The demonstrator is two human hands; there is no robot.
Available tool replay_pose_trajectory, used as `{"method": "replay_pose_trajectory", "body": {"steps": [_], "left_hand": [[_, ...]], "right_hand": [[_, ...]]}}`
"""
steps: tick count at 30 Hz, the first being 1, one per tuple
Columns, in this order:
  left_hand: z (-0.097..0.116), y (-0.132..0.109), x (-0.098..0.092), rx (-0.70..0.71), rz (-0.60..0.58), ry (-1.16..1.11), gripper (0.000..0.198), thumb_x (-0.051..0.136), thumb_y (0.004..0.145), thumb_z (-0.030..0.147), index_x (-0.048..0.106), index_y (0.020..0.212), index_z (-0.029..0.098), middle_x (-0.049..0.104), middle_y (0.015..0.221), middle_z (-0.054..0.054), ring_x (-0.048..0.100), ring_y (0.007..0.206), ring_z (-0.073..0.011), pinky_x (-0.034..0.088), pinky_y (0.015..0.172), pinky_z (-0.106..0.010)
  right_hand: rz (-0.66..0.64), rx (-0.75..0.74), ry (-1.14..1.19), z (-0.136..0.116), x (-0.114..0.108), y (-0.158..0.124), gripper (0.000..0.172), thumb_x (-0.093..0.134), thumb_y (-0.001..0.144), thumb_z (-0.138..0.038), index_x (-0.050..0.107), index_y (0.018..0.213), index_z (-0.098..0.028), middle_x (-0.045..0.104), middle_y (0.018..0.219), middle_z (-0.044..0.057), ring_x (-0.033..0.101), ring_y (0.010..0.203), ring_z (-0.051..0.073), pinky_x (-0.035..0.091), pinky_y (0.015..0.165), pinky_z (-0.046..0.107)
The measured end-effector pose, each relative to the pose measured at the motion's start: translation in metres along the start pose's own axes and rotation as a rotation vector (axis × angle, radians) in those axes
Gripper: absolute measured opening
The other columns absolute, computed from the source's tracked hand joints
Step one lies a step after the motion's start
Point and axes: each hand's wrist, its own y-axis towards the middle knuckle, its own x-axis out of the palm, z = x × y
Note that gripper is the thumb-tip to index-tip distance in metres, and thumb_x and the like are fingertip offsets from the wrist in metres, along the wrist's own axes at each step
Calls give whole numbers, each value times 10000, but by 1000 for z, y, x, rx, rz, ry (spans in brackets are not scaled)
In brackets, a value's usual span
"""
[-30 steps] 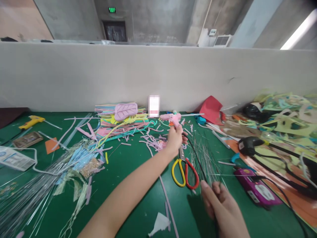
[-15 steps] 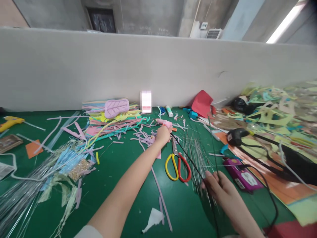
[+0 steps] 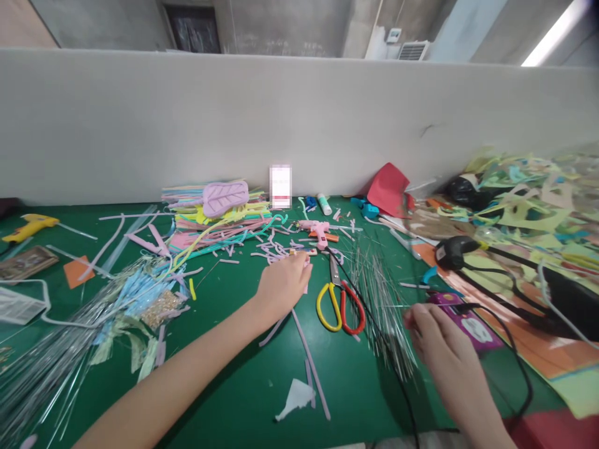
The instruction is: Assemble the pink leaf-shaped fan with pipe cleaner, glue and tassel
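My left hand (image 3: 284, 280) is over the lilac scraps in the middle of the table, its fingers curled together; whatever they grip is hidden. Just beyond it, a pink glue gun (image 3: 318, 231) lies on its side, apart from the hand. Its black cord (image 3: 355, 290) runs toward me between the scissors (image 3: 341, 305) and a spread of thin metal wires (image 3: 381, 305). On the right, my right hand (image 3: 440, 340) is raised beside the wires with thumb and fingers pinched. A faint, blurred thin wire (image 3: 410, 249) rises from its fingertips.
A purple box (image 3: 472, 324) with a plugged cord is behind my right hand. Pipe cleaners (image 3: 219, 231) and a lilac leaf-patterned piece (image 3: 225, 198) lie at back left. A yellow glue gun (image 3: 32, 227) lies far left. Paper scraps (image 3: 515, 193) heap up at right before a partition (image 3: 234, 118).
My left hand has let go of the pink glue gun and drawn back toward me. My right hand has let go of the black cord and moved slightly right.
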Motion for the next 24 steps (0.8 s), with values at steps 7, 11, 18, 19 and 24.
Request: {"method": "replay_pose_trajectory", "body": {"steps": [7,11,18,19,24], "left_hand": [[-30,-53,-10,-10,-117,75,245,406,944,299,633,913,214,708,827,-35,644,719,-201,356,600,-253],[-37,-58,-6,-40,-104,27,235,414,939,293,635,929,216,712,782,-30,639,660,-183,344,575,-241],[-41,-61,-4,-107,-92,-113,253,386,937,321,615,947,216,732,804,-36,662,605,-160,397,563,-221],[-42,-62,-4,-115,-86,-133,251,384,936,320,611,951,216,732,800,-33,660,591,-156,401,559,-219],[-49,-66,-2,-130,-63,-218,237,392,926,314,607,954,219,735,794,-22,663,572,-146,425,552,-212]], "right_hand": [[-269,190,-62,37,-2,-10,426,653,677,-572,720,797,-170,668,695,29,516,550,156,367,462,232],[-357,208,-7,43,-4,-16,408,681,663,-567,707,749,-169,626,644,22,496,556,150,354,467,223],[-382,106,-120,33,0,-12,430,643,639,-598,673,656,-170,588,590,23,512,589,174,405,554,254],[-375,101,-166,34,0,-11,439,634,632,-609,676,660,-172,575,565,18,505,566,173,398,539,255],[-322,62,-345,41,-1,-8,437,576,654,-621,668,678,-195,592,557,18,541,542,188,403,521,267]]}}
